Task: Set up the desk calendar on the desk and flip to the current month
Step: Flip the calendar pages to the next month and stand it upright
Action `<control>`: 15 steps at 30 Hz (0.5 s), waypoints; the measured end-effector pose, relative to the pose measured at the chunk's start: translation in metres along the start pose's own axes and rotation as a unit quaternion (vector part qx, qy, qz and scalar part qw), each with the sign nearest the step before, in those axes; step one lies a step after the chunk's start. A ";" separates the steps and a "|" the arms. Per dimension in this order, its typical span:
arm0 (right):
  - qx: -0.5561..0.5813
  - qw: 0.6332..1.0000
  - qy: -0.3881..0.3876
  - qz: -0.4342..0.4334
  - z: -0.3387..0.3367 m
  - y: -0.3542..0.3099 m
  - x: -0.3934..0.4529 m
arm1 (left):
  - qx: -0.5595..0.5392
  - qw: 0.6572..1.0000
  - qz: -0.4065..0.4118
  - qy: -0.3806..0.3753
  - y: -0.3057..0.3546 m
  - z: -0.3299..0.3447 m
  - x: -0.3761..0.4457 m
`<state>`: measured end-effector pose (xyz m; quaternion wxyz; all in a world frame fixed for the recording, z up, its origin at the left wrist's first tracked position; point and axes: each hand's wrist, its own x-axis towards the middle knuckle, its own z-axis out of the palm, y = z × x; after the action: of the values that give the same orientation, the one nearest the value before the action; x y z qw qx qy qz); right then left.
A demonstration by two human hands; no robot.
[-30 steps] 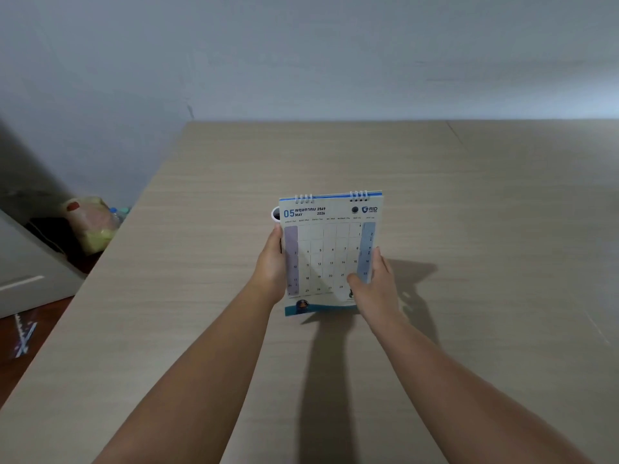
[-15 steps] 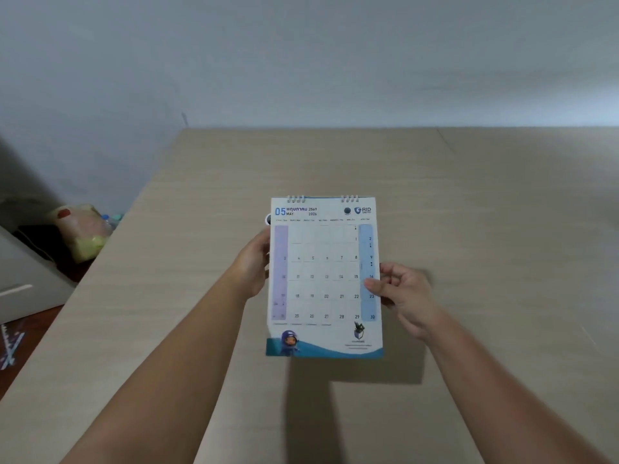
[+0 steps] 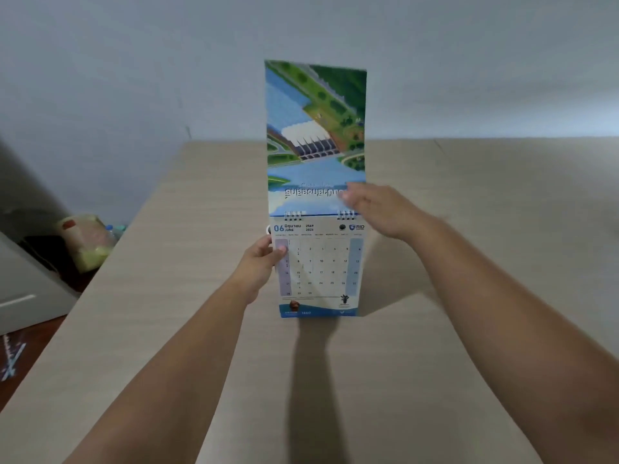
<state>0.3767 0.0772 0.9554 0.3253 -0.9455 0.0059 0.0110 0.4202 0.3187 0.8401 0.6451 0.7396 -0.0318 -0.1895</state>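
I hold a spiral-bound desk calendar (image 3: 320,272) in the air above the beige desk (image 3: 469,229). My left hand (image 3: 259,266) grips its left edge, thumb on the front. The page facing me reads 06 JUNE. A flipped page (image 3: 315,135) stands upright above the spiral, showing an upside-down picture of a dam and water. My right hand (image 3: 378,209) is at that page's lower right corner, fingers blurred against it; whether they pinch it is unclear.
The desk runs back to a grey wall (image 3: 469,61). Left of the desk, lower down, sit a yellowish plastic bag (image 3: 88,242) with a bottle beside it and a grey cabinet (image 3: 23,289).
The May page has swung up over the spiral, and June now shows. My right hand rose from the calendar's right edge to the lifted page. The calendar is held higher and closer.
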 end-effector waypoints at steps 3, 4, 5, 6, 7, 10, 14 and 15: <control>-0.002 0.999 -0.025 0.039 0.020 0.018 0.002 | 0.002 1.000 0.003 0.007 0.003 0.002 -0.004; 0.001 0.999 -0.018 0.045 0.023 0.020 0.002 | 0.003 1.000 0.001 0.004 0.003 0.002 -0.006; -0.007 0.999 -0.014 0.052 0.026 0.021 0.001 | 0.001 1.000 0.000 0.006 0.004 0.002 -0.008; -0.012 0.998 -0.006 0.059 0.029 0.022 0.001 | 0.000 1.000 -0.003 0.006 0.005 0.002 -0.010; -0.009 0.998 0.011 0.068 0.032 0.024 0.000 | 0.003 1.000 -0.005 0.004 0.005 0.002 -0.010; 0.076 0.985 0.073 0.138 0.048 0.037 -0.010 | -0.003 1.000 -0.021 -0.002 0.006 0.001 -0.011; 0.170 0.961 0.052 0.210 0.077 0.044 -0.017 | -0.042 0.999 -0.032 0.001 0.019 0.002 -0.003; 0.168 0.964 0.055 0.200 0.081 0.043 -0.015 | -0.061 0.998 -0.033 0.010 0.025 0.004 0.001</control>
<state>0.3594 0.0930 0.8654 0.4694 -0.8562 0.2146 0.0232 0.4246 0.3107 0.8639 0.6824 0.7015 0.0107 -0.2053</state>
